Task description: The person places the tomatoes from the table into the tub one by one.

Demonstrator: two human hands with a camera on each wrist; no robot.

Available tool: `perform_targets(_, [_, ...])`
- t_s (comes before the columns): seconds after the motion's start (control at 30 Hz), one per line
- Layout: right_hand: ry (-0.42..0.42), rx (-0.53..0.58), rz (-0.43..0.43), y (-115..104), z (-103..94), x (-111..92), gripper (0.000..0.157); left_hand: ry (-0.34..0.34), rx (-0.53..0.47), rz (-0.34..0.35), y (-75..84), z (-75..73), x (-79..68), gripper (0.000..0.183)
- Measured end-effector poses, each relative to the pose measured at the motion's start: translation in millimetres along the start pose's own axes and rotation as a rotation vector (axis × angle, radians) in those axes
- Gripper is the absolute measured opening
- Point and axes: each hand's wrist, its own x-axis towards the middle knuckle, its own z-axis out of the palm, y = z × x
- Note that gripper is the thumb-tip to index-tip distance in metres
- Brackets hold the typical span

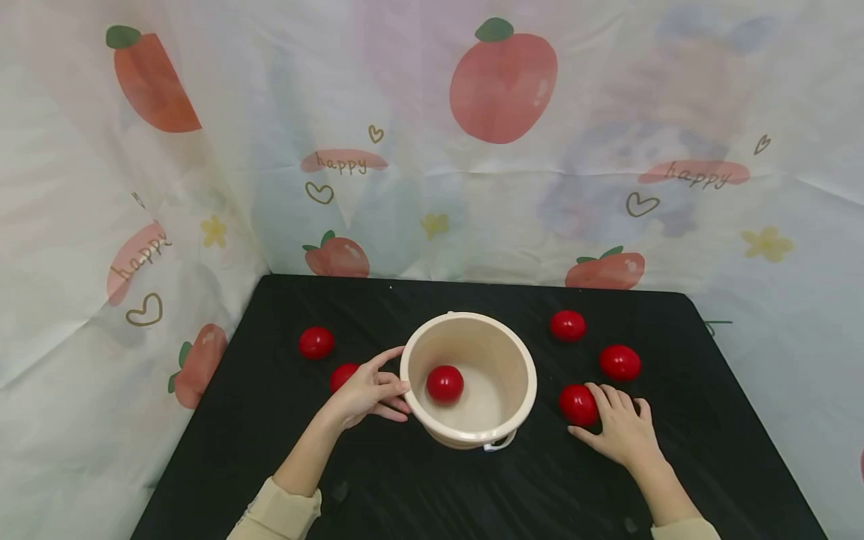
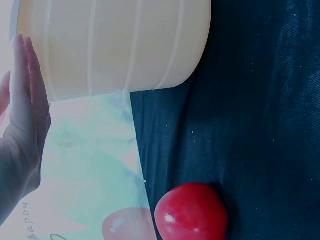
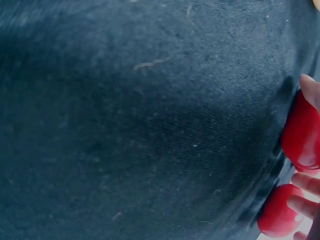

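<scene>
A cream bucket stands upright at the table's middle with one glossy red ball inside. My left hand touches the bucket's left rim, its fingers fairly straight along the side in the left wrist view. Behind that hand a second red ball is partly hidden. On the right, my right hand holds another red ball, with the thumb at its near side and fingers at its far side. In the right wrist view only the thumb and some fingertips show, around the held ball.
Two more red balls, one farther back and one just beyond my right fingers, lie on the black table cloth. Another ball lies at the back left. A printed curtain borders the table's back and sides.
</scene>
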Motion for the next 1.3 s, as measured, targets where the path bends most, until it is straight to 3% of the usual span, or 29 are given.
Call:
perform_targets(0.3, [-0.026, -0.01, 0.003, 0.1, 3.5, 4.2, 0.079, 0.003, 0.013, -0.004, 0.9, -0.2, -1.0, 0.069])
perform_targets(0.43, [0.008, -0.002, -0.01, -2.4, -2.7, 6.4, 0.078, 0.005, 0.015, -0.005, 0.6, -0.2, -0.7, 0.068])
perform_targets(0.57, [0.078, 0.023, -0.028, -9.7, -21.0, 11.8, 0.078, 0.008, 0.018, -0.003, 0.2, -0.1, -0.6, 0.068])
perform_targets(0.73, [0.189, 0.064, -0.068, -27.9, -59.4, 23.9, 0.077, 0.005, 0.01, 0.0, 0.5, 0.1, -1.1, 0.068])
perform_targets(0.9, [0.305, 0.076, -0.181, -55.5, -96.0, 38.2, 0.078, 0.003, 0.005, 0.0, 0.2, -0.2, -1.2, 0.068])
perform_targets(1.03, [0.337, 0.043, -0.301, -81.8, -112.9, 49.1, 0.078, 0.002, 0.005, -0.001, -0.1, -0.6, -0.9, 0.069])
perform_targets(1.3, [0.28, -0.041, -0.526, -131.7, -109.2, 68.2, 0.075, 0.0, -0.004, -0.006, 0.9, -0.5, -0.9, 0.067])
